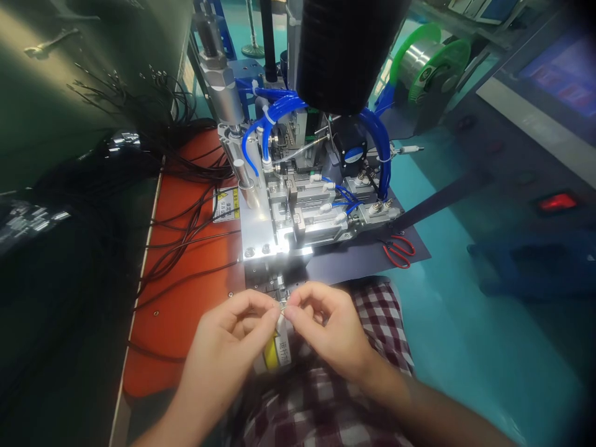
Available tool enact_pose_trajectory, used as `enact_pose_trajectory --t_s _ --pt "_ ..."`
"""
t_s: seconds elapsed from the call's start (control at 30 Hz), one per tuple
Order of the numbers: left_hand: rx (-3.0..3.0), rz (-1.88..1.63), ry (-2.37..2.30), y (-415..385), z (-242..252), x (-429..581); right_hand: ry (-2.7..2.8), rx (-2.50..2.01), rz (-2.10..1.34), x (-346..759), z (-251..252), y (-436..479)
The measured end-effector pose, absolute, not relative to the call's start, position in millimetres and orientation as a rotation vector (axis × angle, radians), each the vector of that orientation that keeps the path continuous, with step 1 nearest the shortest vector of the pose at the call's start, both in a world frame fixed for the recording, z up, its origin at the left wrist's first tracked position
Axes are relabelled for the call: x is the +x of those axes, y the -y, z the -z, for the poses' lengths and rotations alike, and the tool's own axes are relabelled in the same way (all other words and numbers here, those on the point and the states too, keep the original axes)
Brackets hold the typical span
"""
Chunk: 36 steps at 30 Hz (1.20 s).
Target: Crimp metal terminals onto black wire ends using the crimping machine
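Observation:
My left hand and my right hand meet in front of the machine, each closed in a pinch of thumb and forefinger. Between the touching fingertips shows a bit of thin, pale wire, mostly hidden by the fingers. Just beyond them is the front of a bench machine with metal slides and a brightly lit work spot. Below the fingertips, a white and yellow label is partly covered by my left hand.
Black cables run across the orange board at left, with bundles behind. Red-handled cutters lie right of the machine. Blue air tubes arch over it. A green-flanged spool and a control box stand right.

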<state>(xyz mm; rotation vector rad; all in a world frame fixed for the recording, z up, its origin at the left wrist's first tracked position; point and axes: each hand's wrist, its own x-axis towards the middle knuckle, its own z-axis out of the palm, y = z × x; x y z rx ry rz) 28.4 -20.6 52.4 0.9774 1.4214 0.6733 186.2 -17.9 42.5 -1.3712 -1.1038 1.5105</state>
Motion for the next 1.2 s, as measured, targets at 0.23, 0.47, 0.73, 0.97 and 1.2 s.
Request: enact_pose_trajectory --t_s 0.23,0.47,0.73,0.97,1.2 --pt "0.957 -0.714 -1.418 22.6 -53.9 30.9 0.834 -1.274 -1.831 184.8 -39.7 15.3" --pt "0.898 -0.764 -1.397 27.1 -52.0 31.6 0.636 -1.120 -2.020 187.5 -36.6 11.2" --pt "0.963 -0.804 -1.355 27.5 -50.6 34.1 0.638 -1.107 -2.004 187.2 -37.7 9.4" --pt "0.772 -0.620 -1.282 16.3 -56.7 29.4 0.783 -1.125 -1.917 189.3 -37.4 13.4" --pt "0.836 -0.639 -1.401 18.7 -55.8 31.2 0.959 -1.225 -1.762 187.2 -45.3 20.5"
